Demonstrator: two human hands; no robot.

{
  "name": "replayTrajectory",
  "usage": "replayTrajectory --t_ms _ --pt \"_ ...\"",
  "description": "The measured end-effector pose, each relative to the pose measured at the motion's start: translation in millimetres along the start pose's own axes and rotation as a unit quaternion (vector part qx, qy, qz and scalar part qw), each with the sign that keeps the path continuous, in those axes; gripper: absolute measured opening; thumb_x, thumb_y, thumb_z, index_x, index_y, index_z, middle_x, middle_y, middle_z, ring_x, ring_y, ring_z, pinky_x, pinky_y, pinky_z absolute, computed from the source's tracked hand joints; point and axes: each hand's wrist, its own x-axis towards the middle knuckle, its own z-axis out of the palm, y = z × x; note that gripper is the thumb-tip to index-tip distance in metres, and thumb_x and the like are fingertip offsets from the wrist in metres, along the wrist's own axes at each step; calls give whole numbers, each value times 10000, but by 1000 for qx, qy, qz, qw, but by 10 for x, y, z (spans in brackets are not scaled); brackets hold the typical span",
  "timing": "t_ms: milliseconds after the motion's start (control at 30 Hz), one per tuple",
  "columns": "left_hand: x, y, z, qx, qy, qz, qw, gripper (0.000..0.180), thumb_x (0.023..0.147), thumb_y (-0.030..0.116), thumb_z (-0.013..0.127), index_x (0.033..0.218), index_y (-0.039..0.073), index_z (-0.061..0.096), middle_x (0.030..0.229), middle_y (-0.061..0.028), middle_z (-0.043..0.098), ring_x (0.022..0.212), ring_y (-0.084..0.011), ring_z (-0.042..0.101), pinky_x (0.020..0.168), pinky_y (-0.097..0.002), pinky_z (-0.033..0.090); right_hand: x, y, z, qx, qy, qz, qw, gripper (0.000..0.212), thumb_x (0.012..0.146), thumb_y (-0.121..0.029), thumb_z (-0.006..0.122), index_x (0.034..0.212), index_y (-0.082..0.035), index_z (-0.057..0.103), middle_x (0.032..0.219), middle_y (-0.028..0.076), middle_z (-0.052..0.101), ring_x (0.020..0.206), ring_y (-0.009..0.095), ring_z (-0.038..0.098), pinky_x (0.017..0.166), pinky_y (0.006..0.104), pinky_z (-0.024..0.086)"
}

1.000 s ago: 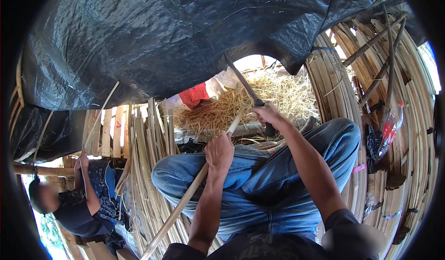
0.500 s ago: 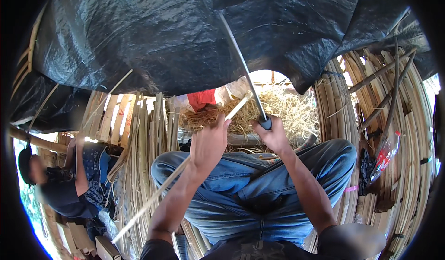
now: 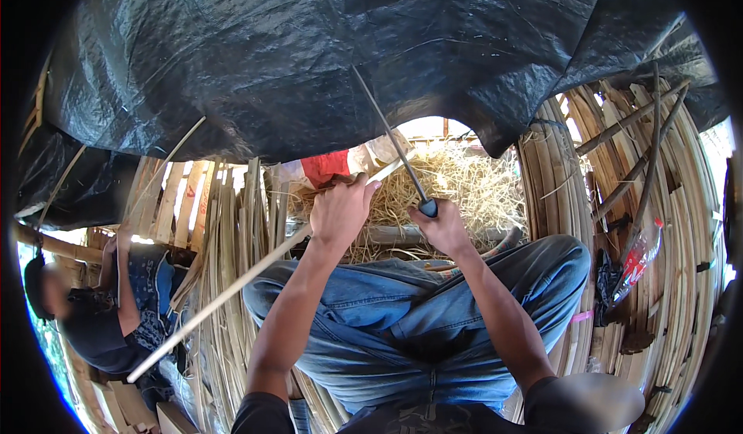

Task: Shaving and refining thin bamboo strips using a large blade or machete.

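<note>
A long, pale bamboo strip (image 3: 220, 301) runs slantwise from the lower left up past my left hand (image 3: 339, 213), whose fingers are closed around it. My right hand (image 3: 441, 227) grips the dark handle of a long-bladed knife (image 3: 385, 123). Its narrow blade points up and to the left, in front of the black sheet. Just above the handle, the blade meets the strip's far end; whether its edge bites into the wood I cannot tell. Both hands are held over my crossed legs in blue jeans.
Shavings (image 3: 472, 194) lie heaped beyond my knees. Bundled strips stand at left (image 3: 232, 240) and right (image 3: 553, 171). A black plastic sheet (image 3: 271, 55) hangs overhead. A plastic bottle (image 3: 641, 260) is at right. Another person (image 3: 97, 326) sits at far left, holding a thin strip.
The knife has tilted further left, and its tip now sits lower. My left hand has shifted slightly left and up, while the strip's near end has swung out to the left.
</note>
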Motion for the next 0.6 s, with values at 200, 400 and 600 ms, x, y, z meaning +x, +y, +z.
replayTrajectory --t_ms 200,400,600 --pt "17 -180 94 -58 11 3 998 365 1028 443 534 1028 121 707 673 -150 676 631 -369 695 555 -480 558 64 30 -123 245 -117 88 958 279 913 -223 716 761 -5 630 549 8 547 463 98 510 415 284 358" --pt "-49 -395 125 -115 -19 -94 989 335 1021 429 560 1119 147 714 760 -175 707 700 -414 690 607 -517 549 164 80 -541 253 157 199 934 147 911 -129 638 915 18 626 574 14 513 420 107 457 364 280 384" --pt "37 -216 262 -147 -28 -77 986 333 1016 411 580 1107 125 724 771 -197 695 728 -430 678 644 -518 522 182 127 -415 124 112 21 986 269 917 -199 676 715 -29 624 548 40 578 423 142 498 402 320 354"
